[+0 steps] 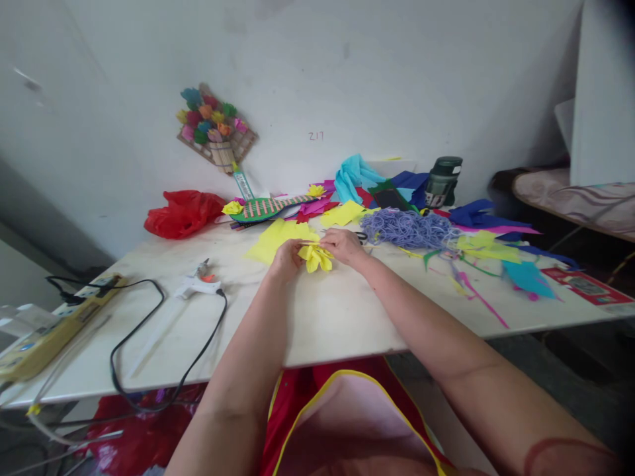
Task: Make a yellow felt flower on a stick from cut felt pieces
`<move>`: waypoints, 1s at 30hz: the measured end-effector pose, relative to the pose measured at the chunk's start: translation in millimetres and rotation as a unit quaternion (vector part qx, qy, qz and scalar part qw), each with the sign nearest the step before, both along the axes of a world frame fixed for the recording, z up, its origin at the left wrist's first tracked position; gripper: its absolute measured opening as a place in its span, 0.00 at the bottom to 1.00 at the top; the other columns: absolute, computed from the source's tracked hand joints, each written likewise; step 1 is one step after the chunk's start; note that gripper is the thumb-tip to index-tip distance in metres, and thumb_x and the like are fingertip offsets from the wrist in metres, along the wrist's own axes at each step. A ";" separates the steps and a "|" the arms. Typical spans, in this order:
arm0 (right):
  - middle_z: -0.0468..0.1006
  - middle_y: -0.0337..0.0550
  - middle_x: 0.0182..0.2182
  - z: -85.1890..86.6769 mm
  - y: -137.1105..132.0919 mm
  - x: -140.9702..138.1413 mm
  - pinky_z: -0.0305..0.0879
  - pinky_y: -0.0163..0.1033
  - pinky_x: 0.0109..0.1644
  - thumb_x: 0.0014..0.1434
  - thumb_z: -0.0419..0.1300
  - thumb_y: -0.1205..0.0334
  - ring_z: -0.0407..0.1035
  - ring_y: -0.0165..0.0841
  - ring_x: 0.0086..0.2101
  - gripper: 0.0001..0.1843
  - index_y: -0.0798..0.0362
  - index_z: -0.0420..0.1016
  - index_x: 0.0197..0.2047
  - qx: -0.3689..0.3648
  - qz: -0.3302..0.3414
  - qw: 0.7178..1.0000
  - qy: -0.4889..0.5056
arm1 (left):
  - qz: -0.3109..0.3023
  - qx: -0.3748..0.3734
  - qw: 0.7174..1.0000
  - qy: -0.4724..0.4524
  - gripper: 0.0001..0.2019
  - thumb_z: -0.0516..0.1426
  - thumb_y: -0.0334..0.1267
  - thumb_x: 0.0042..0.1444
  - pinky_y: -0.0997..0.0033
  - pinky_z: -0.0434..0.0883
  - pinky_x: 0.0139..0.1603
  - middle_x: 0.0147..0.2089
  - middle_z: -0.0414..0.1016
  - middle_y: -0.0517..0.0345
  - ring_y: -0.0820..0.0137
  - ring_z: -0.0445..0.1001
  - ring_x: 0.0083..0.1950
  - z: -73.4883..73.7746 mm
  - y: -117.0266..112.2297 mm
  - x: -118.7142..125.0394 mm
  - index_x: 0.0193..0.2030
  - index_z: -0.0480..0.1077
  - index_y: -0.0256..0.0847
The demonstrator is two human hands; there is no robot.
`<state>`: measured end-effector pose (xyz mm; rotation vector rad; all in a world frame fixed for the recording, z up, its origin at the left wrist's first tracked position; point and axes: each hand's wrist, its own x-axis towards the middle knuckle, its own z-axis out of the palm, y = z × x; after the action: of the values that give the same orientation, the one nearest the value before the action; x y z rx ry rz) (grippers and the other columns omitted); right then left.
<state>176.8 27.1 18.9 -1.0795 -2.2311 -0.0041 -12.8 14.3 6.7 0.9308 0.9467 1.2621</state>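
Both hands meet over the white table [322, 317], a little beyond its middle. My left hand [286, 258] and my right hand [342, 244] both pinch a small yellow paper flower [317, 258], its petals hanging down between them. A thin stick seems to run through the flower between the fingers. Just behind it lies a flat yellow paper sheet [275, 238].
A white glue gun [198, 285] with black cord lies at left, near a yellow power strip [54, 324]. Behind are a red plastic bag [181, 213], coloured paper scraps [486, 248], purple yarn [409, 228], a dark green bottle [443, 180] and a paper-flower craft [215, 129] against the wall.
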 end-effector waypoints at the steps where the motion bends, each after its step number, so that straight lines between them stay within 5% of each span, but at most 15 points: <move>1: 0.84 0.45 0.38 0.7 -0.7 -0.2 0.60 0.36 0.38 0.65 0.63 0.61 0.74 0.34 0.38 0.10 0.48 0.88 0.38 -0.004 -0.003 1.000 -0.003 | 0.002 -0.003 1.000 0.000 0.08 0.58 0.38 0.50 0.61 0.74 0.34 0.33 0.82 0.44 0.55 0.80 0.39 -0.4 0.5 0.2 0.30 0.78 0.38; 20: 0.84 0.46 0.39 -2.3 1.0 0.4 0.62 0.36 0.39 0.66 0.62 0.61 0.75 0.35 0.39 0.11 0.48 0.88 0.37 0.003 -0.005 1.000 -0.008 | 0.006 -0.024 1.000 0.001 0.08 0.62 0.42 0.54 0.64 0.76 0.36 0.29 0.80 0.50 0.58 0.81 0.37 -5.8 5.4 1.1 0.29 0.74 0.40; 30: 0.85 0.45 0.39 -0.4 -2.1 -0.7 0.60 0.37 0.37 0.66 0.62 0.61 0.75 0.35 0.39 0.11 0.48 0.88 0.37 0.005 -0.012 1.000 -0.018 | 0.004 0.009 0.999 0.037 0.14 0.70 0.44 0.46 0.69 0.71 0.31 0.27 0.78 0.53 0.65 0.77 0.31 -7.8 2.0 3.5 0.27 0.73 0.39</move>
<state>176.1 25.0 18.5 -1.1087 -2.2478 -0.0463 -9.3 16.2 -1.1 0.9945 1.0000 1.2510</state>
